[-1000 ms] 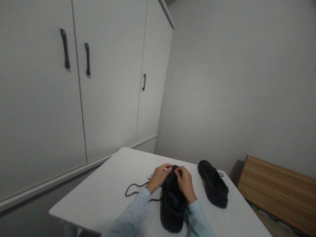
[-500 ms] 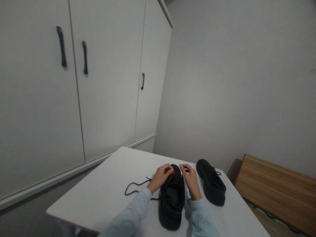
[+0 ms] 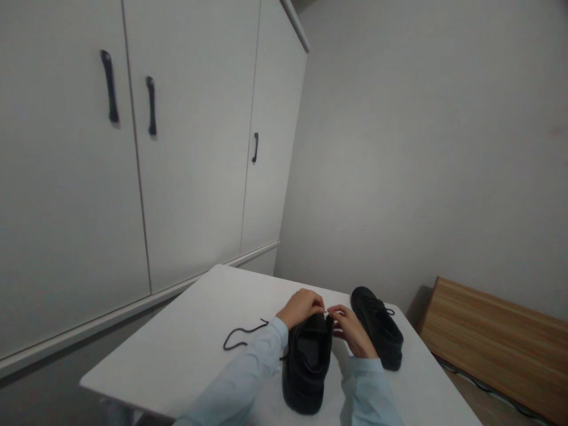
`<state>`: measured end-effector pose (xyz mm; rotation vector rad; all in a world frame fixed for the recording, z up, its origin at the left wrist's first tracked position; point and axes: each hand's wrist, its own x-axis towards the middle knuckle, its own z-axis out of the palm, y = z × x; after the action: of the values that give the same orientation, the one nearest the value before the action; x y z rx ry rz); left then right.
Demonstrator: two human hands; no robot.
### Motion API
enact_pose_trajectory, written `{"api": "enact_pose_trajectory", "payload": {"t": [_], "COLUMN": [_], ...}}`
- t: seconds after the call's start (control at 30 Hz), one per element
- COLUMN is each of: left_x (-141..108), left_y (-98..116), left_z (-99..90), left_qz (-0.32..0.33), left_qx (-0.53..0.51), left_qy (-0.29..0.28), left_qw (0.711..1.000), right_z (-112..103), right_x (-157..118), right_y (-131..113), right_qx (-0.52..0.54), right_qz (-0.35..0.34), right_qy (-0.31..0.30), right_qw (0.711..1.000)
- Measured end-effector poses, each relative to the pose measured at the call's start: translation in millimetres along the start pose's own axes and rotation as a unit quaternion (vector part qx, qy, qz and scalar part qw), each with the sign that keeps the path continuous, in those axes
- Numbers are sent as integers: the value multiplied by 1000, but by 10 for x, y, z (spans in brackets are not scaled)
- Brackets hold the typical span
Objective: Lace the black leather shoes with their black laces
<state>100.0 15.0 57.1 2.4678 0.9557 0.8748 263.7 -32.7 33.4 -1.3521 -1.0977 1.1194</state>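
A black shoe (image 3: 304, 387) stands on the white table with its heel toward me. Over its front part my left hand (image 3: 302, 307) is closed, thumb and fingertips pinched on a thin dark lace end. My right hand (image 3: 351, 331) is at the shoe's right flap, its fingertips pinched close to the left ones; what they grip is too small to make out. A black shoelace (image 3: 235, 338) trails in a curve across the table to the left of the shoe. The second black shoe (image 3: 377, 325), laced, sits beyond my right hand.
Both shoes rest on the white table (image 3: 177, 355). A white cabinet (image 3: 199, 148) with dark handles rises behind it at the left. At the right is a wood-grain panel (image 3: 497, 343) against the grey wall.
My left hand has moved right over the shoe's front, and its fingertips are now close to those of my right hand. The right hand has shifted slightly right and lower.
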Motion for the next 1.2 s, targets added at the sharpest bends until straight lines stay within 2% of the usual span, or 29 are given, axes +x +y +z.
{"api": "enact_pose_trajectory", "payload": {"t": [0.17,0.5,0.63,0.77,0.93,1.1,1.2], "left_x": [34,66,104,111,75,80,78], "left_y": [132,175,167,145,113,78,33], "left_z": [19,88,114,116,124,120,28], "left_qz": [-5,14,-24,-66,-50,-11,-22], "left_qx": [100,131,117,87,52,-29,-44], "left_qy": [-15,-35,-40,-47,-39,-51,-19], "left_qw": [995,991,992,993,997,998,999], "right_z": [-88,-70,-66,-51,-20,-12,-23], "right_x": [22,15,41,54,53,36,14], "right_y": [27,18,63,104,117,95,76], "right_qx": [33,35,35,-13,-64,-72,-69], "right_qz": [30,32,27,52,68,68,64], "right_qy": [-22,-35,-45,-61,-92,-86,-89], "right_qw": [999,998,998,997,991,991,991]}}
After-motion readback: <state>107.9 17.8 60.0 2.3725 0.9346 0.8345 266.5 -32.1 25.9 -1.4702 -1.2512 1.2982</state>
